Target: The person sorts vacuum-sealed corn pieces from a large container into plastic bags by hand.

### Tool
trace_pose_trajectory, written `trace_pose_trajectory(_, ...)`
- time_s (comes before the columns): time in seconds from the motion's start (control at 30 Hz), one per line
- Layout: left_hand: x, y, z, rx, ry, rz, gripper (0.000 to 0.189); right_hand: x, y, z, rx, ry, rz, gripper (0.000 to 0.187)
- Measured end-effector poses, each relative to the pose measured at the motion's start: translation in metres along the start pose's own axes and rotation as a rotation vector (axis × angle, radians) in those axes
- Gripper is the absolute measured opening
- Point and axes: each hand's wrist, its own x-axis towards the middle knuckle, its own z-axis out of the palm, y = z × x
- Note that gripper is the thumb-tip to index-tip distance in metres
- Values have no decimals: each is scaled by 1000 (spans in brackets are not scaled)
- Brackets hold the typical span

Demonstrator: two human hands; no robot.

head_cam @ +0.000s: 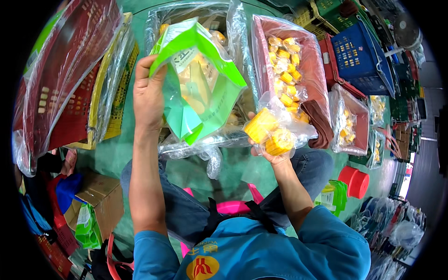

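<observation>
My left hand (150, 91) grips the edge of a green plastic bag (217, 115), whose mouth gapes towards me; pale and yellow pieces show inside it. To its right, my right hand (271, 150) holds clear-wrapped corn cob pieces (269, 131), with at least two cut pieces visible. Beneath the bag stands a plastic-lined crate (241, 35), partly hidden, with more corn pieces (218, 36) in it. A red plastic-lined crate (311, 45) at the right holds many wrapped corn pieces (287, 77). A brown cloth (320, 126) hangs over its near corner.
Red and yellow crates (89, 105) with plastic film stand at the left. A cardboard box (101, 196) with green bags is at lower left. A blue crate (364, 59), a smaller lined crate (362, 126) and a red stool (353, 182) are at the right.
</observation>
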Motion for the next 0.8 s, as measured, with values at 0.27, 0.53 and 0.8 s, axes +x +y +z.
trace_pose_trajectory(0.27, -22, -25, 30, 184, -183, 79, 21, -41, 15, 19, 165, -148, 238, 65)
trace_pose_trajectory(0.53, -25, -34, 35, 725, -313, 64, 23, -18, 44, 68, -101, 83, 196, 83)
trace_pose_trajectory(0.8, -35, -16, 42, 722, -413, -202, 26, 18, 36, 81, -1129, 218, -158, 67)
